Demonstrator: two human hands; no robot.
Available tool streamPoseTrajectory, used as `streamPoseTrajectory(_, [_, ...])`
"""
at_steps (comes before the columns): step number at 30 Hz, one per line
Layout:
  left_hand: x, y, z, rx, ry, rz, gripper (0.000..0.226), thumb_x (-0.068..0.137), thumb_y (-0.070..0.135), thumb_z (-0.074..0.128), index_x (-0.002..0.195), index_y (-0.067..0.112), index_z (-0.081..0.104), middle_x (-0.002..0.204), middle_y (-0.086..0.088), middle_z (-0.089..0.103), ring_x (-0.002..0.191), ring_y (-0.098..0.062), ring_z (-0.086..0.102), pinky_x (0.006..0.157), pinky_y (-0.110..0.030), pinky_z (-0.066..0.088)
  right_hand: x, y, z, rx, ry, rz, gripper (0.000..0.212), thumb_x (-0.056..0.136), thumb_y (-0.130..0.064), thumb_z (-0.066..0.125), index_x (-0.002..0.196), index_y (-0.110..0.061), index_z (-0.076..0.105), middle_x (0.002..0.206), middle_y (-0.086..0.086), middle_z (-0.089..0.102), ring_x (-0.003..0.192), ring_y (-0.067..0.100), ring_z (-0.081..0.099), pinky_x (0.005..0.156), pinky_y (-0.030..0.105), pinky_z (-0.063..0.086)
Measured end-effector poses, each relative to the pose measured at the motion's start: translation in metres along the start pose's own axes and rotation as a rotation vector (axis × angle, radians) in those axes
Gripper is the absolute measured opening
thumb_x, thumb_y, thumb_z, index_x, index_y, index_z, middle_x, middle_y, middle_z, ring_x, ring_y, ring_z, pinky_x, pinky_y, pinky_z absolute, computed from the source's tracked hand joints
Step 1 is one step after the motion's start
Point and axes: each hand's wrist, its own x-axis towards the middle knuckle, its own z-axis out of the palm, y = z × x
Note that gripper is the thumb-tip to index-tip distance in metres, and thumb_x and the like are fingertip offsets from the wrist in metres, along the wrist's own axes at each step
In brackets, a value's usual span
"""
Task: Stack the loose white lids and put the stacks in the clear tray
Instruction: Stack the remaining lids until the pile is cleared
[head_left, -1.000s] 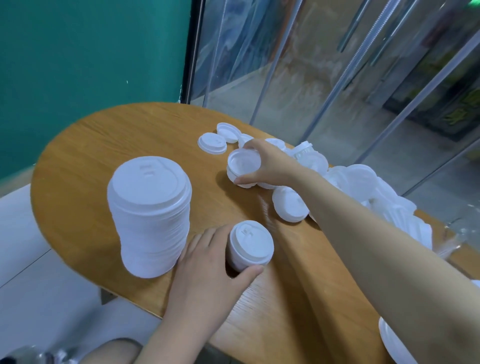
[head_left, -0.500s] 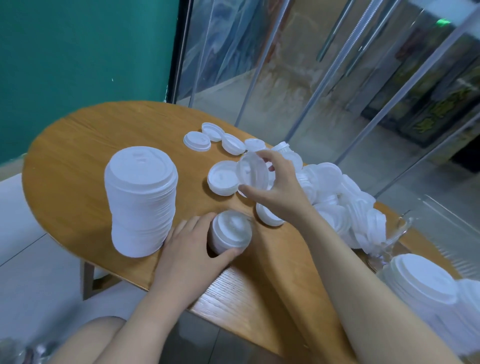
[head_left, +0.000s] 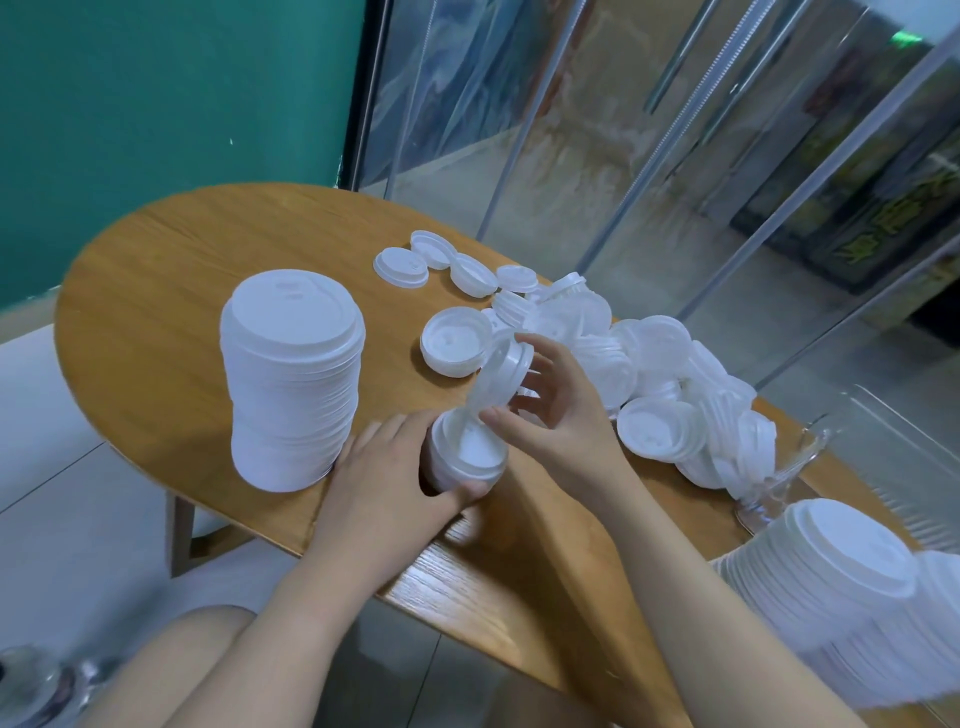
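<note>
My left hand (head_left: 387, 483) grips a short stack of small white lids (head_left: 470, 460) standing on the wooden table (head_left: 156, 291). My right hand (head_left: 556, 410) pinches one small lid (head_left: 501, 376), tilted on edge, its lower rim touching the top of that stack. A heap of loose white lids (head_left: 660, 384) lies to the right and behind. One lid (head_left: 454, 347) lies upside down just behind the hands. A tall stack of large lids (head_left: 291, 379) stands at the left. The clear tray (head_left: 883, 457) at the right edge holds another large stack (head_left: 831, 582).
Several single lids (head_left: 400, 266) lie at the table's far side near a glass wall. A green wall is at the back left. The table's front edge runs just below my hands. My knee shows at the bottom left.
My right hand has brought the lid from the pile back toward me and tilted it onto the small stack. My left hand has kept its hold on the stack.
</note>
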Motion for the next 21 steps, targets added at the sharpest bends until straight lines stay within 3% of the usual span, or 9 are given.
streamPoseTrajectory(5, [0.0, -0.001, 0.001, 0.002, 0.006, 0.004, 0.065, 0.074, 0.069, 0.072, 0.131, 0.047, 0.048, 0.111, 0.025, 0.053, 0.106, -0.006, 0.043, 0.086, -0.026, 0.03, -0.004, 0.006, 0.0, -0.059, -0.065, 0.038, 0.07, 0.071, -0.037, 0.088, 0.132, -0.033, 0.054, 0.133, -0.005, 0.063, 0.125, 0.018, 0.062, 0.107, 0.05, 0.051])
streamPoseTrajectory(12, [-0.001, -0.002, 0.0, -0.001, -0.008, 0.009, 0.069, 0.07, 0.08, 0.058, 0.131, 0.05, 0.046, 0.11, 0.025, 0.052, 0.103, -0.007, 0.043, 0.088, -0.03, 0.034, -0.012, 0.01, -0.016, -0.175, -0.123, 0.05, 0.062, 0.072, -0.036, 0.086, 0.125, -0.034, 0.054, 0.124, -0.015, 0.063, 0.126, 0.012, 0.059, 0.11, 0.045, 0.047])
streamPoseTrajectory(16, [0.001, -0.002, 0.001, 0.006, 0.0, 0.009, 0.068, 0.074, 0.072, 0.066, 0.135, 0.048, 0.047, 0.112, 0.026, 0.05, 0.105, -0.007, 0.043, 0.092, -0.03, 0.036, -0.016, 0.008, -0.029, -0.26, -0.148, 0.06, 0.062, 0.071, -0.04, 0.086, 0.126, -0.037, 0.057, 0.127, -0.019, 0.063, 0.122, 0.004, 0.059, 0.1, 0.02, 0.047])
streamPoseTrajectory(21, [0.0, -0.003, 0.002, 0.007, -0.013, 0.009, 0.072, 0.074, 0.074, 0.067, 0.138, 0.049, 0.046, 0.114, 0.026, 0.051, 0.107, -0.007, 0.043, 0.092, -0.031, 0.036, -0.015, 0.017, -0.038, -0.384, -0.193, 0.072, 0.069, 0.074, -0.046, 0.087, 0.135, -0.035, 0.058, 0.133, -0.02, 0.062, 0.129, 0.004, 0.056, 0.109, 0.039, 0.048])
